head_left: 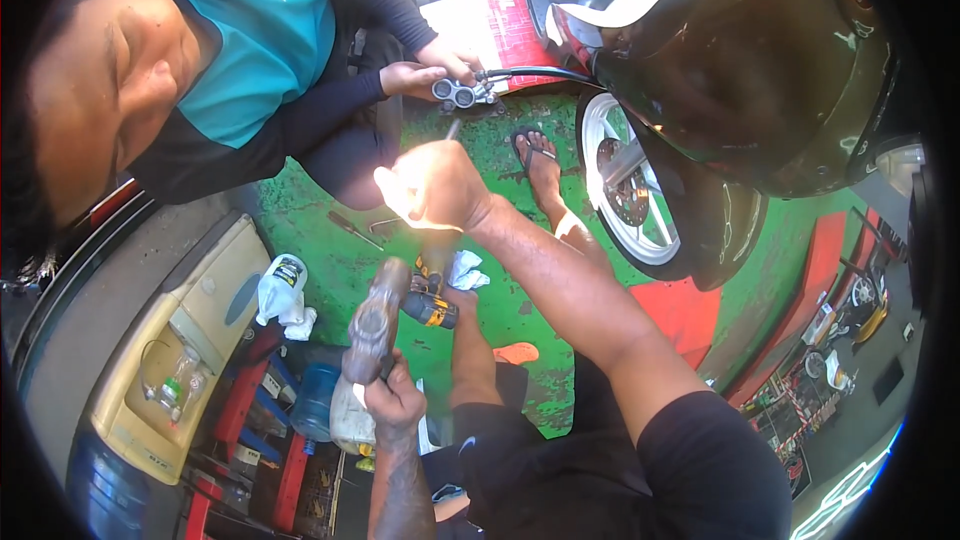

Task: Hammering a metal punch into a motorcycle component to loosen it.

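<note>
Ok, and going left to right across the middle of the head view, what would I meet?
Cream plastic water dispenser, white plastic bottle, dull metal hammer, thin grey metal rod, black thong sandal, white spoked motorcycle wheel.

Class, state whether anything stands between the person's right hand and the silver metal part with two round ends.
Only the slim grey metal rod projecting from the right hand; past its tip, nothing visible stands before the silver metal part.

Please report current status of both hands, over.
Left hand grips hammer. Right hand closed, thin rod sticking out. Co-worker's hands hold metal part beyond rod.
</note>
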Motion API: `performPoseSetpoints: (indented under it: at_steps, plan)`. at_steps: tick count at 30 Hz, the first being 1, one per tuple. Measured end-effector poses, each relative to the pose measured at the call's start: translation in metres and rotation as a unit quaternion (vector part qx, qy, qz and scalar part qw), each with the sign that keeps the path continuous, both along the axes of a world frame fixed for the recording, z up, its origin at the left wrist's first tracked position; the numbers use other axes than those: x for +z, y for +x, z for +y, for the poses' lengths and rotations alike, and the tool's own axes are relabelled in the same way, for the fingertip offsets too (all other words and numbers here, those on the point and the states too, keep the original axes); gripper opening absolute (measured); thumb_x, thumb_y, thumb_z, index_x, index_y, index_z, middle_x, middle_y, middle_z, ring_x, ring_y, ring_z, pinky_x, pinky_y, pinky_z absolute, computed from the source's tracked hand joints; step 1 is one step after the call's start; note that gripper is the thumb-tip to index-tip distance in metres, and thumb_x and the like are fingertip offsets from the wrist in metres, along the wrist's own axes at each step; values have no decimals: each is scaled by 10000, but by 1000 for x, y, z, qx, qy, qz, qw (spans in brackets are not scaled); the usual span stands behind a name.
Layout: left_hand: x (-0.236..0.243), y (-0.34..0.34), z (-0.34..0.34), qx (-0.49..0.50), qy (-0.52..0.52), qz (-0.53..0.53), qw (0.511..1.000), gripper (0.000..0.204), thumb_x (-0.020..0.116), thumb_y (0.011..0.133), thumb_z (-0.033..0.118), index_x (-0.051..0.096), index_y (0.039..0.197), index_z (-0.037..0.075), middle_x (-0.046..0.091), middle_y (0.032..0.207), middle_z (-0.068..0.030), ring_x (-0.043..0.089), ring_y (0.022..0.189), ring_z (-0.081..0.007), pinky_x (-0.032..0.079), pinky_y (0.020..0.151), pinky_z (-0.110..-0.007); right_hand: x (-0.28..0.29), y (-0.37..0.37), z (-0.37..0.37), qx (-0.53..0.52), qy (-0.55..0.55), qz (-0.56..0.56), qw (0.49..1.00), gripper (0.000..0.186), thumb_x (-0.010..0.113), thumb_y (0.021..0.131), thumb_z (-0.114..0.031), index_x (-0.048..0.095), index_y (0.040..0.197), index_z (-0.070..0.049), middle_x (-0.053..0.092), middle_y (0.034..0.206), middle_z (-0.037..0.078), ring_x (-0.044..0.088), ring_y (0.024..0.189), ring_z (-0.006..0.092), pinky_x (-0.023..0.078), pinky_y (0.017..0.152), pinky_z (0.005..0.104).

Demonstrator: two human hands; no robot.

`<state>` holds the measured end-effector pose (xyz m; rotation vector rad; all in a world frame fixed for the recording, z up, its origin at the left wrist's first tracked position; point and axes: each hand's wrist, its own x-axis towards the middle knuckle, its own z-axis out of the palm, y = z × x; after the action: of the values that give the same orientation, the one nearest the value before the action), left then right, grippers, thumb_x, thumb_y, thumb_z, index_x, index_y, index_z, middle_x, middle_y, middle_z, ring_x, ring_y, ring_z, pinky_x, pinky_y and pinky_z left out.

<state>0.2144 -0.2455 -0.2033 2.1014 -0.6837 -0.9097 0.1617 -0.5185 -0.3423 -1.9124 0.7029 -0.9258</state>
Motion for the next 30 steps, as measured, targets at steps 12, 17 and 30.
performPoseSetpoints:
  at_steps: [12, 17, 30]
  plan:
    - [-39, 8, -68, -68, 13, -34, 997, 368, 531, 1085, 335, 537, 1084, -33, 478, 711, 22, 391, 591, -48, 293, 522, -243, -31, 1, -11, -5, 33, -46, 998, 350, 689, 908, -69, 579, 576, -64, 585, 555, 82, 607, 504, 268, 477, 478, 402]
    - [-36, 11, -66, -72, 28, -37, 996, 375, 525, 1085, 333, 567, 1103, -39, 551, 768, -49, 491, 628, -148, 371, 560, -300, -28, 2, -13, -12, 55, -57, 997, 344, 687, 910, -73, 583, 582, -69, 580, 552, 75, 601, 498, 265, 474, 479, 399]
    - [69, 24, -98, -2, -386, 42, 921, 217, 581, 1046, 288, 547, 1028, 75, 526, 806, 1, 456, 643, -117, 365, 531, -260, -21, 4, -14, -12, 63, -36, 997, 350, 684, 909, -72, 576, 576, -69, 553, 537, 79, 579, 483, 272, 453, 470, 417]
